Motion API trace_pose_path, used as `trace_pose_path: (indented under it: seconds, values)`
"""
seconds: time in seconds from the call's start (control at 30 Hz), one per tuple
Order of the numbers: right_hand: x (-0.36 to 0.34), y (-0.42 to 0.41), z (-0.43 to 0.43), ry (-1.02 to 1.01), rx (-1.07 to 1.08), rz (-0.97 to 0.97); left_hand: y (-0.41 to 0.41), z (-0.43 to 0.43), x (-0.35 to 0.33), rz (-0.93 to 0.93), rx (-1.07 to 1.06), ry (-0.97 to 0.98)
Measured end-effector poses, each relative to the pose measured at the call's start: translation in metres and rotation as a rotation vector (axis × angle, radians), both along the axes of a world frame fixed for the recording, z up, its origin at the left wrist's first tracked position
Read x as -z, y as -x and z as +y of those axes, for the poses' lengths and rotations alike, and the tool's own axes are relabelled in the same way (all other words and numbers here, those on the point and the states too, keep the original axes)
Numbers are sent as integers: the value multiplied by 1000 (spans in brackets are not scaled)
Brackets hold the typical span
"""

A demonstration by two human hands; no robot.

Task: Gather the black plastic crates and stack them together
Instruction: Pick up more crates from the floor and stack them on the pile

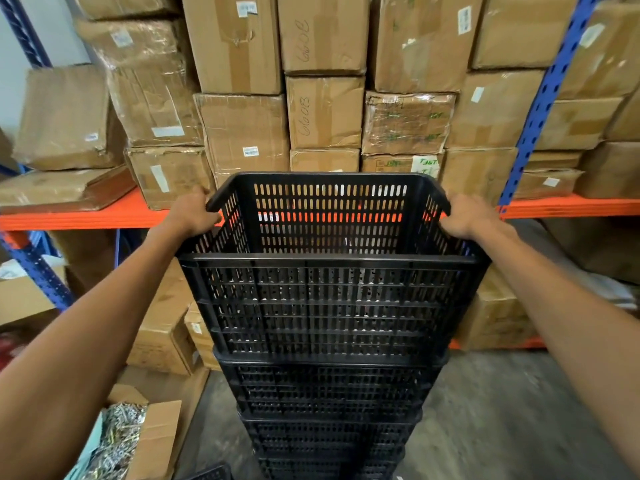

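A tall stack of black slotted plastic crates (329,410) rises from the floor right in front of me. The top crate (329,299) sits nested on the ones below, its open mouth facing up. My left hand (194,213) grips the top crate's left rim near the far corner. My right hand (465,216) grips the right rim at the matching spot. Both arms reach forward on either side of the stack. The corner of another black crate (211,472) shows at the bottom edge, left of the stack.
A blue and orange rack (530,112) packed with taped cardboard boxes (242,46) stands just behind the stack. More cardboard boxes sit on the floor at the left, one open box (128,441) holding metal screws. Grey concrete floor (502,427) lies to the right.
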State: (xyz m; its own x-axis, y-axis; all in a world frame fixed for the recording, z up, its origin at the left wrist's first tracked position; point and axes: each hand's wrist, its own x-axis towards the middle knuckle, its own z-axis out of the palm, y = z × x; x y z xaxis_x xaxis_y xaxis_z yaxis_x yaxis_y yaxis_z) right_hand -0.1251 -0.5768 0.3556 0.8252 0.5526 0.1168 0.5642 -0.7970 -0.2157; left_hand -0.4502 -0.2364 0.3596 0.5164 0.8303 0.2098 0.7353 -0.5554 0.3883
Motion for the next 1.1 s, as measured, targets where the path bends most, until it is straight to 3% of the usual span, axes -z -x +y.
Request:
trace_pose_path:
  seconds: [0.2, 0.47, 1.1]
  values:
    - [2, -5, 5, 37, -126, -91, -9, -3, 3, 164, 212, -132]
    - [13, -8, 8, 293, -169, -129, -13, 12, 13, 352, 235, -129]
    - [8, 1, 5, 334, -169, -124, -9, 13, 15, 329, 278, -109]
